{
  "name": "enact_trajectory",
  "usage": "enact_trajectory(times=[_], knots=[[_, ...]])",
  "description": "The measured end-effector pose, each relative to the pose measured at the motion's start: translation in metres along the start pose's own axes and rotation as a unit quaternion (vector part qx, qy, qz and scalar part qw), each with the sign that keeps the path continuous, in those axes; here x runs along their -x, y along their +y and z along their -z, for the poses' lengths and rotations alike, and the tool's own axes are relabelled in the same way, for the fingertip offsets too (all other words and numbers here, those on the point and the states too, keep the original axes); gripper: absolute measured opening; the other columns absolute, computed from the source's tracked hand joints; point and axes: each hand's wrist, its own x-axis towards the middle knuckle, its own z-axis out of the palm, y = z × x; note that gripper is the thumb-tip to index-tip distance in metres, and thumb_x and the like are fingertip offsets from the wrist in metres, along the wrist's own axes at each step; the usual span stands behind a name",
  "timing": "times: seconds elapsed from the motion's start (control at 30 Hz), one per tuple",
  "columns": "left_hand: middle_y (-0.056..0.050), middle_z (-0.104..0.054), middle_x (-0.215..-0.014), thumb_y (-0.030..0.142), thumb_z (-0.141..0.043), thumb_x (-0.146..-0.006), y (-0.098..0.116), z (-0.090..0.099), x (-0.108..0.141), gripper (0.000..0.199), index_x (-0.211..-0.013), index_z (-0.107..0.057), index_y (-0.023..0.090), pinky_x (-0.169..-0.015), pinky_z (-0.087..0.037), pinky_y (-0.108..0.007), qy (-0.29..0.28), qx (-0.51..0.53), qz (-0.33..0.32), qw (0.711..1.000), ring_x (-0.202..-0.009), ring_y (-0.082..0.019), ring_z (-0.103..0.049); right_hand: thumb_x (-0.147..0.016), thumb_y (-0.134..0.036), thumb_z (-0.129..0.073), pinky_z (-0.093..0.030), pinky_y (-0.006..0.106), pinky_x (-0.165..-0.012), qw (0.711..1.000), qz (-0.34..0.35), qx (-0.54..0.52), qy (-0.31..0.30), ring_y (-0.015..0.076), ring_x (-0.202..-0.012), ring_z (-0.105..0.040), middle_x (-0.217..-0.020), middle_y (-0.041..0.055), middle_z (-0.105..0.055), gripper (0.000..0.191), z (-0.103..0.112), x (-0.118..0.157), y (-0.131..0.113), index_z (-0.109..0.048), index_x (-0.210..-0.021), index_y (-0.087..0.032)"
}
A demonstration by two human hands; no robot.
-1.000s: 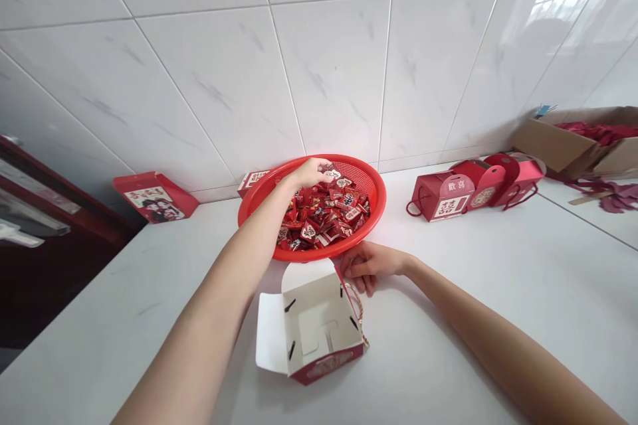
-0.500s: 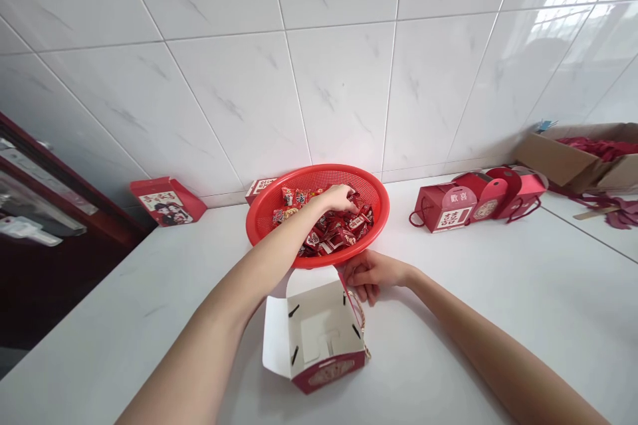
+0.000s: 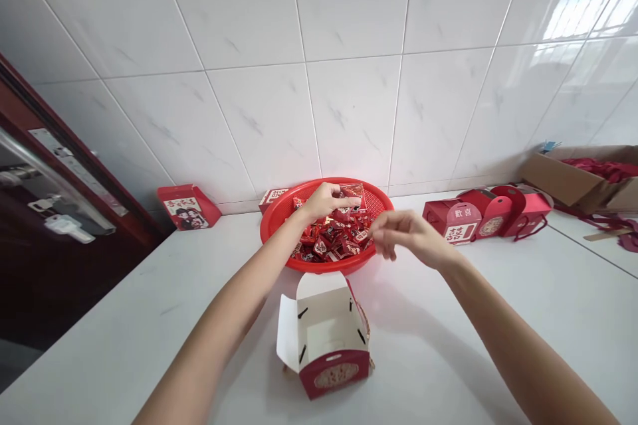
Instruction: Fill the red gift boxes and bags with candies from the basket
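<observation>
My left hand (image 3: 323, 202) is over the red plastic basket (image 3: 272, 222), its fingers closed on a red-wrapped packet (image 3: 355, 194). Beneath it, the basket holds many small red candy packets (image 3: 333, 239) with printed wrappers. At the basket's right rim hovers my right hand (image 3: 406, 234), fingers loosely bent and nothing visible in them. In front of the basket stands a red gift box (image 3: 335, 373) with a white inside. Its top flaps are up, one leaning out to the left, and a cord handle (image 3: 367, 329) hangs on its right side.
Several closed red gift boxes (image 3: 451, 216) stand at the right by the wall. Beyond them is a cardboard carton (image 3: 563, 176) with red ribbon-like material. A red box with a picture (image 3: 187, 209) sits at the left; another box (image 3: 272, 196) is partly behind the basket.
My right hand has left the gift box's side and risen to the basket's right rim. My left hand has lifted slightly, with a packet now visible in its fingers. The camera view has tilted up.
</observation>
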Motion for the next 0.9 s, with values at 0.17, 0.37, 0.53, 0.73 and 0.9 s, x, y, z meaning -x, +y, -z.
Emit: enact_trajectory(times=[0.17, 0.37, 0.53, 0.73, 0.9], knots=[[-0.001, -0.068, -0.069, 0.047, -0.088, -0.064, 0.015, -0.016, 0.033, 0.036, -0.073, -0.071, 0.015, -0.062, -0.049, -0.027, 0.076, 0.184, -0.061, 0.978, -0.064, -0.014, -0.062, -0.068, -0.039, -0.089, -0.053, 0.024, -0.058, 0.953, 0.088, 0.068, 0.281, 0.0153, -0.074, -0.068, -0.092, 0.0040, -0.073, 0.040, -0.008, -0.028, -0.021, -0.067, -0.095, -0.020], [0.001, -0.062, -0.062, 0.046, -0.089, -0.062, 0.023, -0.025, 0.042, 0.036, -0.065, -0.068, 0.016, -0.056, -0.044, -0.025, 0.154, 0.206, -0.083, 0.963, -0.058, -0.012, -0.054, -0.066, -0.046, -0.090, -0.059, 0.032, -0.063, 0.959, 0.137, -0.057, 0.242, 0.0175, -0.068, -0.068, -0.075, -0.0010, -0.070, 0.046, -0.026, -0.069, 0.001, -0.067, -0.096, -0.021], [0.000, -0.063, -0.059, 0.046, -0.091, -0.057, 0.014, -0.012, 0.042, 0.038, -0.057, -0.069, 0.015, -0.057, -0.042, -0.026, 0.105, 0.156, -0.040, 0.981, -0.058, -0.012, -0.055, -0.063, -0.046, -0.092, -0.054, 0.028, -0.059, 0.957, 0.104, -0.085, 0.258, 0.0156, -0.064, -0.064, -0.069, -0.0013, -0.068, 0.039, -0.023, -0.068, 0.014, -0.068, -0.081, -0.019], [-0.003, -0.072, -0.072, 0.049, -0.090, -0.061, 0.007, -0.009, 0.044, 0.037, -0.069, -0.074, 0.016, -0.066, -0.049, -0.029, 0.045, 0.216, 0.005, 0.975, -0.069, -0.017, -0.065, -0.066, -0.042, -0.089, -0.053, 0.029, -0.067, 0.955, 0.099, -0.126, 0.248, 0.0168, -0.068, -0.065, -0.073, 0.0002, -0.071, 0.031, -0.018, -0.066, 0.019, -0.071, -0.077, -0.020], [-0.003, -0.072, -0.075, 0.054, -0.085, -0.069, 0.002, -0.016, 0.041, 0.042, -0.075, -0.072, 0.015, -0.073, -0.052, -0.031, 0.027, 0.215, -0.001, 0.976, -0.074, -0.018, -0.067, -0.071, -0.042, -0.085, -0.055, 0.030, -0.068, 0.944, 0.115, -0.156, 0.267, 0.0168, -0.066, -0.065, -0.071, -0.0010, -0.070, 0.026, -0.019, -0.068, 0.019, -0.072, -0.080, -0.021]])
